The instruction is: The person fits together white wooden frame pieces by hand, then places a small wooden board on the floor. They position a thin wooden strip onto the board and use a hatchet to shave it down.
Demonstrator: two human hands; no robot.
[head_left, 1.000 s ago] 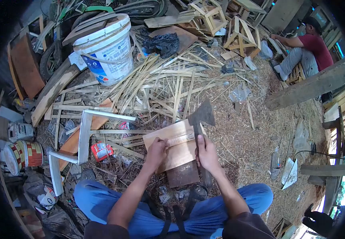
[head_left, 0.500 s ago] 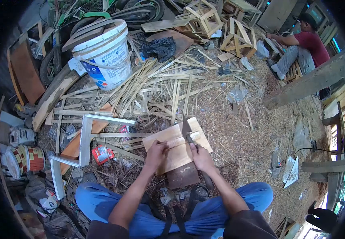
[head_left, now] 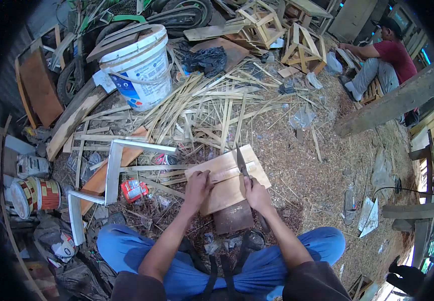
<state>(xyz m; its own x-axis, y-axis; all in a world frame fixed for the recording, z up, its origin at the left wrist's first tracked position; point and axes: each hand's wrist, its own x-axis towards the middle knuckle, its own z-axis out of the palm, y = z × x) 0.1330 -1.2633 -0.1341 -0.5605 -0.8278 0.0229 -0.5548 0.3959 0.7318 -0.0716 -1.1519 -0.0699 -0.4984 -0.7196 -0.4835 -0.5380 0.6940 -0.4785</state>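
Note:
A square pale wooden board [head_left: 222, 197] lies tilted in front of me, resting on a dark brown block [head_left: 233, 218]. Across it runs a narrow, light wooden strip [head_left: 227, 174]. My left hand [head_left: 198, 189] is closed at the strip's left end, fingertips pinching it over the board. In my right hand [head_left: 258, 194] is a long-handled knife [head_left: 241, 161], its pointed blade aimed away from me and crossing the strip near its right part. The handle's rear end sticks out below the right wrist.
Thin wood offcuts [head_left: 192, 108] pile up ahead, beside a white bucket [head_left: 139, 75]. A white angled wooden frame [head_left: 112, 173] and a red packet [head_left: 134, 190] lie left. Another person [head_left: 390, 55] sits at the far right, behind a slanting beam [head_left: 392, 108].
The view has shifted slightly, so everything sits a little further right. The knife blade has turned and looks narrower; both hands keep their holds.

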